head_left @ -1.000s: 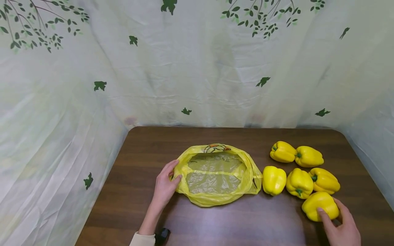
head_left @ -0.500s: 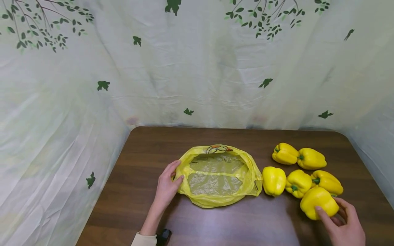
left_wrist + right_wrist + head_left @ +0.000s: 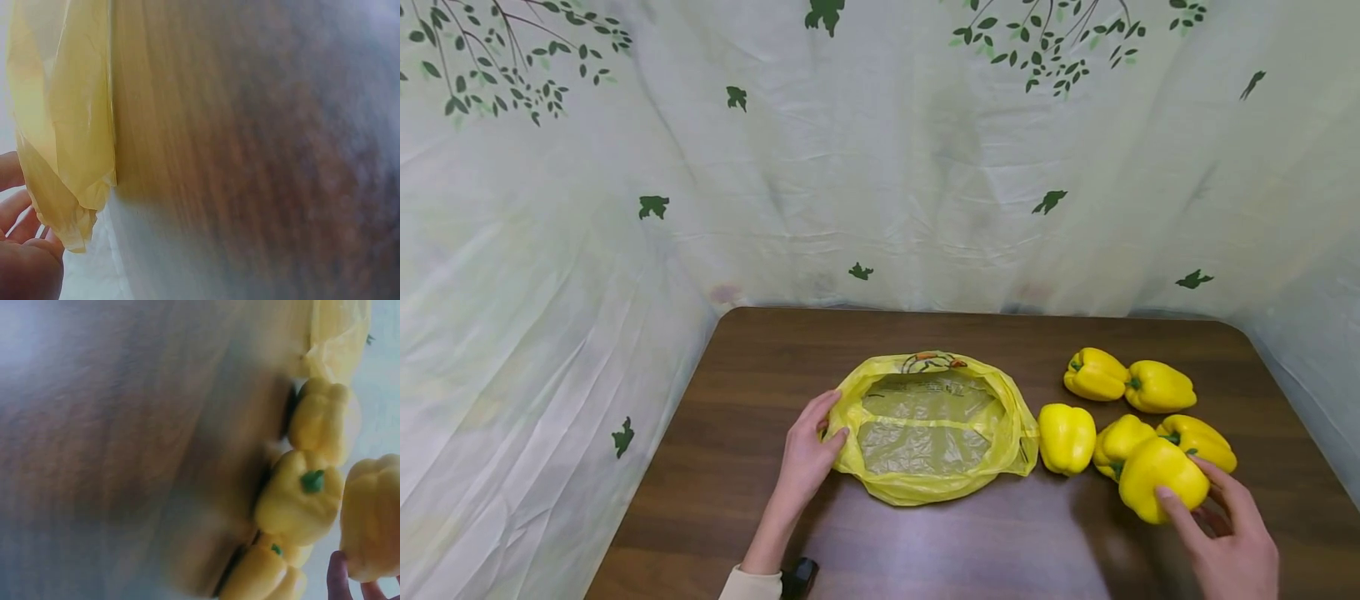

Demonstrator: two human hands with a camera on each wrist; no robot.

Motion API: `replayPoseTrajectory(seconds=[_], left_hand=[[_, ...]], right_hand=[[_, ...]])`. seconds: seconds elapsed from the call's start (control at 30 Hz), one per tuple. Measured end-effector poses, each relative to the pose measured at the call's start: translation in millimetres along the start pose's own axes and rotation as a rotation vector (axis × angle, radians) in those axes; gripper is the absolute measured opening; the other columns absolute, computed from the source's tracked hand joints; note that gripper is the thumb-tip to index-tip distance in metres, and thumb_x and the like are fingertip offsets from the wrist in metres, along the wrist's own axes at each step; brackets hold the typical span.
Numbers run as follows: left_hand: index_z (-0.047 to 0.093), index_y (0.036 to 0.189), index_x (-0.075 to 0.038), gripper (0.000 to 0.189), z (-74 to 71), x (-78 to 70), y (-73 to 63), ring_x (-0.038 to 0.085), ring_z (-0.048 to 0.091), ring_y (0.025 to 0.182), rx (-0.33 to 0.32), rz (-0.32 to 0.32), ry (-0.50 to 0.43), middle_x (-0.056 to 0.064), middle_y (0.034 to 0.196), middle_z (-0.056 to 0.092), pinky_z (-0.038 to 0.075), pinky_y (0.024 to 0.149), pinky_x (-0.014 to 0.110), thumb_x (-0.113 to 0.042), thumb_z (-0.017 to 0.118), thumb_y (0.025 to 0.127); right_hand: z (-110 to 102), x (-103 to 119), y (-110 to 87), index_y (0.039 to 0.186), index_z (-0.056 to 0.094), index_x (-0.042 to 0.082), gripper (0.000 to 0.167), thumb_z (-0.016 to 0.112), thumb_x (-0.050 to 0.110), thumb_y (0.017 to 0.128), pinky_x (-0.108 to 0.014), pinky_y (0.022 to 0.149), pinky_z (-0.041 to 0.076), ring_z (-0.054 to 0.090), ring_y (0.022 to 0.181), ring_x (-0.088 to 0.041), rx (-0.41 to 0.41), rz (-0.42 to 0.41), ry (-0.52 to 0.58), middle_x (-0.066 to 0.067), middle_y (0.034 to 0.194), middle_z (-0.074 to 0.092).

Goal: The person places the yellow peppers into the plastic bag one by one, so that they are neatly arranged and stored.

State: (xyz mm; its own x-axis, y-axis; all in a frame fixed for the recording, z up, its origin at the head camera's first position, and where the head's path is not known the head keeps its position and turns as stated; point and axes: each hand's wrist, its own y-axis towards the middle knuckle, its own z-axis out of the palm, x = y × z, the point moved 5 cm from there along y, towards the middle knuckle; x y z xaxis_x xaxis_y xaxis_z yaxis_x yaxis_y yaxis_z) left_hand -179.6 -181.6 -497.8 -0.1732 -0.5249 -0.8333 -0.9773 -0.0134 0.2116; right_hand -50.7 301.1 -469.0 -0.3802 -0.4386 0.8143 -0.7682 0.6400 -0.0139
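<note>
A yellow plastic bag (image 3: 917,490) sits on the table with its mouth spread wide and crumpled plastic showing inside. My left hand (image 3: 807,454) pinches the bag's left rim between thumb and fingers; the left wrist view shows the bag's side (image 3: 78,112) beside those fingers. In my right hand (image 3: 1234,529) is a yellow bell pepper (image 3: 1161,479), gripped between thumb and fingers and raised off the table. The right wrist view shows the held pepper (image 3: 375,515) apart from the ones on the table. One bell pepper (image 3: 1067,439) lies close to the bag's right side.
Two bell peppers (image 3: 1160,387) lie touching at the back right. Another two (image 3: 1201,443) are partly covered by the held one in the head view. The brown wooden table (image 3: 775,342) ends at a pale curtain (image 3: 910,208) with leaf prints.
The right hand has lifted its bell pepper and brought it slightly left, over the peppers behind it. The left hand keeps its hold on the bag's rim.
</note>
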Motion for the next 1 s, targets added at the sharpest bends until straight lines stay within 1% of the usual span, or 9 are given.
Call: replayPoseTrajectory(seconds=[0.1, 0.27, 0.33, 0.4, 0.53, 0.63, 0.77, 0.87, 1.0], left_hand=[[0.061, 0.132, -0.002, 0.052, 0.0, -1.0, -0.1, 0.023, 0.053, 0.123, 0.005, -0.002, -0.002, 0.008, 0.137, 0.056, 0.05, 0.093, 0.043, 0.002, 0.073, 0.081], [0.061, 0.131, -0.002, 0.052, 0.5, -1.6, -1.0, 0.023, 0.054, 0.122, -0.001, 0.008, -0.005, 0.008, 0.136, 0.056, 0.05, 0.092, 0.044, 0.003, 0.073, 0.081], [0.061, 0.131, -0.002, 0.052, 0.5, -1.6, -1.3, 0.024, 0.054, 0.121, -0.007, 0.018, -0.004, 0.009, 0.136, 0.056, 0.05, 0.091, 0.044, 0.003, 0.073, 0.08], [0.061, 0.131, -0.001, 0.053, 0.4, -1.7, -1.7, 0.024, 0.054, 0.121, -0.011, 0.029, -0.003, 0.01, 0.136, 0.056, 0.051, 0.09, 0.045, 0.004, 0.073, 0.08], [0.061, 0.131, -0.001, 0.053, 0.1, -1.8, -2.0, 0.024, 0.054, 0.121, -0.013, 0.03, -0.011, 0.009, 0.136, 0.056, 0.05, 0.091, 0.044, 0.004, 0.073, 0.08], [0.06, 0.132, -0.001, 0.053, 0.2, -2.3, -2.2, 0.025, 0.053, 0.122, -0.001, 0.033, -0.011, 0.01, 0.137, 0.055, 0.05, 0.091, 0.045, 0.004, 0.073, 0.08], [0.06, 0.133, -0.001, 0.054, 0.4, -2.8, -2.2, 0.025, 0.053, 0.123, 0.011, 0.037, -0.011, 0.01, 0.137, 0.055, 0.05, 0.092, 0.045, 0.005, 0.073, 0.08], [0.06, 0.133, -0.001, 0.055, 0.4, -2.4, -2.0, 0.025, 0.053, 0.123, 0.011, 0.033, -0.008, 0.01, 0.137, 0.055, 0.049, 0.093, 0.045, 0.005, 0.074, 0.08], [0.06, 0.132, -0.001, 0.056, 0.3, -2.9, -2.0, 0.027, 0.053, 0.122, 0.006, 0.053, 0.007, 0.011, 0.137, 0.055, 0.05, 0.091, 0.047, 0.005, 0.074, 0.079]], right_hand=[[4, 11, -1.0, 0.139, 0.056, 0.02, 0.059, 0.078, 0.023, 0.085, -0.001, 0.072, 0.037, 0.046, 0.099, 0.002, 0.012, -0.104, 0.008, 0.0, 0.128, 0.052], [10, 32, 0.4, 0.137, 0.057, 0.014, 0.06, 0.08, 0.008, 0.082, 0.0, 0.079, 0.038, 0.045, 0.106, 0.001, 0.053, -0.345, 0.045, -0.001, 0.13, 0.051], [13, 38, 1.5, 0.137, 0.057, 0.012, 0.06, 0.08, 0.007, 0.081, 0.001, 0.08, 0.037, 0.043, 0.112, 0.003, 0.074, -0.411, 0.05, -0.002, 0.132, 0.05], [16, 43, 2.3, 0.136, 0.056, 0.011, 0.06, 0.08, 0.008, 0.081, 0.001, 0.081, 0.037, 0.041, 0.115, 0.004, 0.086, -0.452, 0.044, -0.003, 0.134, 0.05], [21, 53, 3.1, 0.137, 0.055, 0.009, 0.062, 0.081, 0.01, 0.081, 0.001, 0.081, 0.036, 0.041, 0.114, 0.005, 0.112, -0.506, 0.027, -0.007, 0.136, 0.05], [28, 57, 3.8, 0.139, 0.052, 0.01, 0.064, 0.081, 0.014, 0.082, 0.0, 0.082, 0.036, 0.043, 0.111, 0.005, 0.143, -0.503, 0.028, -0.007, 0.135, 0.05], [35, 62, 3.8, 0.139, 0.048, 0.009, 0.066, 0.081, 0.019, 0.082, 0.0, 0.083, 0.036, 0.044, 0.111, 0.006, 0.181, -0.495, 0.035, -0.005, 0.136, 0.05], [40, 66, 3.5, 0.137, 0.051, 0.008, 0.064, 0.082, 0.017, 0.081, -0.001, 0.084, 0.037, 0.044, 0.114, 0.006, 0.198, -0.515, 0.056, -0.005, 0.136, 0.051], [47, 71, 3.9, 0.135, 0.053, 0.011, 0.062, 0.082, 0.017, 0.081, -0.002, 0.085, 0.038, 0.045, 0.116, 0.005, 0.218, -0.538, 0.077, -0.003, 0.136, 0.052]])
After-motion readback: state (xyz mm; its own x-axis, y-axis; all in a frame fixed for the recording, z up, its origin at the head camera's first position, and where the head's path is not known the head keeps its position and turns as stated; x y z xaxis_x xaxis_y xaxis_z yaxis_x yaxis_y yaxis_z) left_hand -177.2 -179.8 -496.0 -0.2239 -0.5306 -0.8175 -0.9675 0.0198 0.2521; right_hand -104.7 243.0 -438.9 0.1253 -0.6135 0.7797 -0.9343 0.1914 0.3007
